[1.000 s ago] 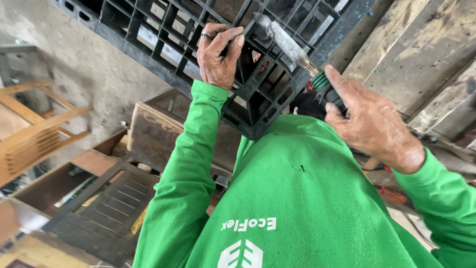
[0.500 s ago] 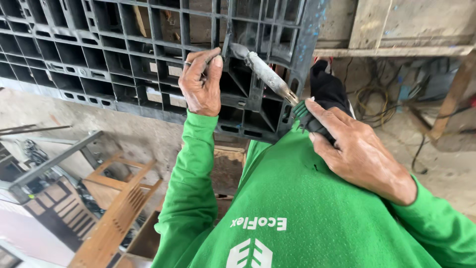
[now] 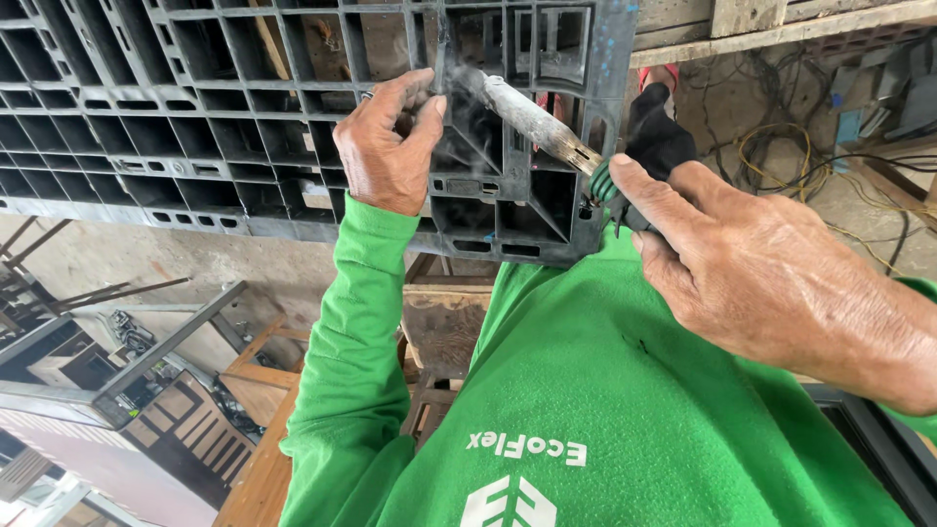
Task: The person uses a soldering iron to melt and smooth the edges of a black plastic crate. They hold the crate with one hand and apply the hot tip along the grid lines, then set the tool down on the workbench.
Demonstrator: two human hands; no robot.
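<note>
Soldering iron [image 3: 527,117]: held at its green grip by the right hand [image 3: 771,283], tip against the black plastic pallet [image 3: 195,127].
Axis: long barrel slants up-left from grip to tip, smoke at the tip.
Right fingers: clenched round the grip.
Left hand [image 3: 390,146]: fingers [image 3: 425,112] pinched together on a pallet rib, just beside the tip.

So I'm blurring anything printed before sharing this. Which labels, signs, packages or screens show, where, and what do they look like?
Shirt print: on the green shirt, bottom centre; a line of white lettering, seen upside down, above a white leaf-like emblem.
Pallet tags: small pale rectangles inside cells of the black pallet, left of the left hand; too small to tell more.
No packages, signs or screens in view.
</note>
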